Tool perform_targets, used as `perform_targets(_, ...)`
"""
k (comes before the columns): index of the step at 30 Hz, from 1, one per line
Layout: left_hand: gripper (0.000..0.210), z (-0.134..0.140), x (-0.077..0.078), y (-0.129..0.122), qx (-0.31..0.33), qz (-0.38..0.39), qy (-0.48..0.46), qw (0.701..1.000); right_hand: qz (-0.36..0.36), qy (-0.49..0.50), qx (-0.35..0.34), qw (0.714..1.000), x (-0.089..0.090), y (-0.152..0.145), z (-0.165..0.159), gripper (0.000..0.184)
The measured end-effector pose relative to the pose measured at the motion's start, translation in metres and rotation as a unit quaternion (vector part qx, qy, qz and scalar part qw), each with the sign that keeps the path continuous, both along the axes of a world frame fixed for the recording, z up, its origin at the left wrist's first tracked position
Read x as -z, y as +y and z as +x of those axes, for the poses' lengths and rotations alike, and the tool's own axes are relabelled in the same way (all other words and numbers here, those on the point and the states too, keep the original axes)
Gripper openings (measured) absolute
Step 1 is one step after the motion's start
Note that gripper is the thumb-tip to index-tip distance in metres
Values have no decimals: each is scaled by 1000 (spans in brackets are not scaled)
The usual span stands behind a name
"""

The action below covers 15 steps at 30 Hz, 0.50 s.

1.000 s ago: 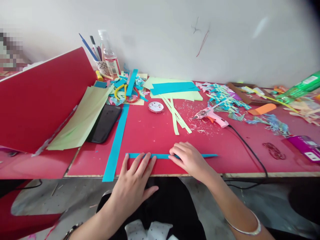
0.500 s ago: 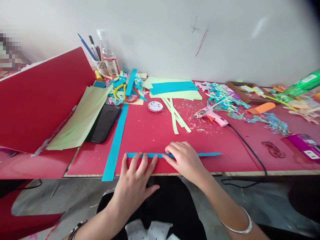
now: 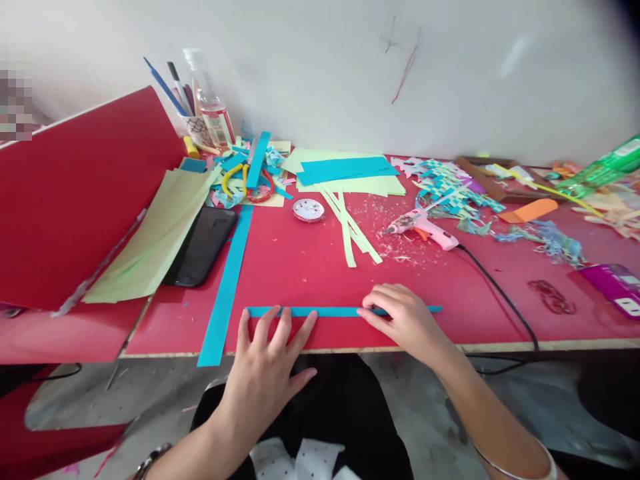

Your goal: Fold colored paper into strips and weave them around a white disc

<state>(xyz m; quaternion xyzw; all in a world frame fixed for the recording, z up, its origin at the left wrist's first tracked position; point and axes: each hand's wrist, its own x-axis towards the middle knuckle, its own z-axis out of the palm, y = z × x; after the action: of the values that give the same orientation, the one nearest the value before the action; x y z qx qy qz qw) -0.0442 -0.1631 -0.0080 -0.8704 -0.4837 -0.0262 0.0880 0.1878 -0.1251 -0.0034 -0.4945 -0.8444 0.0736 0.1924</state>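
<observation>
A narrow blue paper strip (image 3: 330, 312) lies across the red table close to its front edge. My left hand (image 3: 267, 353) rests with fingers spread, its fingertips pressing on the strip's left half. Thumb and curled fingers of my right hand (image 3: 403, 320) close on the strip further right; the strip's pointed right end sticks out past the knuckles. To the left, a wider blue paper strip (image 3: 225, 293) runs from front to back, its near end hanging over the table edge. Pale green strips (image 3: 347, 230) lie beyond my hands.
A pink glue gun (image 3: 425, 230) with a black cord stands at the right. A phone (image 3: 200, 247) lies beneath green sheets (image 3: 150, 240) at the left. Scissors (image 3: 249, 183) sit among paper scraps by a glass bottle (image 3: 213, 107). A round white disc (image 3: 309, 210) is mid-table.
My right hand has slid to the right along the blue strip. My left hand keeps its hold-down place. The view has shifted slightly.
</observation>
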Motion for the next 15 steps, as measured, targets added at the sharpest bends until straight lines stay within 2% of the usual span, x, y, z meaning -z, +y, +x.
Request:
perform_targets(9,55,2,0,0,-10,17,-24,1000,-3,-11,5,1000,4,3,11,17)
perform_targets(12,55,8,1,1,19,50,-51,997,0,-18,2,1000,3,3,9,18)
perform_targets(15,59,21,3,3,63,42,-73,994,4,-22,-5,1000,1,5,3,18)
